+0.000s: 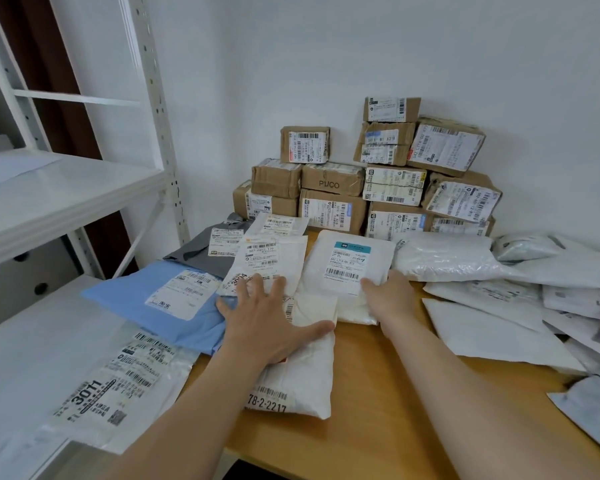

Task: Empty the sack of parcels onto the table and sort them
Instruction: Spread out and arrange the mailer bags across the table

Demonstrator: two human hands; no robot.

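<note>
Plastic film wraps the nearest parcel, a clear-wrapped parcel marked 3011, which lies at the front left with its right end over the wooden worktop. Just beside it is a white parcel whose label reads 78-2-2217. The left hand rests flat on that white parcel, fingers straight and spread wide, their tips reaching a labelled mailer beyond. Its little finger lies over the edge of a blue parcel to the left. The right hand grips the near right corner of a teal-labelled parcel, thumb on top and the other fingers along its edge. Behind the blue one sits a grey parcel. To the right, white mailers overlap in a loose heap. Farthest back, against the wall, cardboard boxes stand stacked in several tiers. A white shelving rack stands at the left.
</note>
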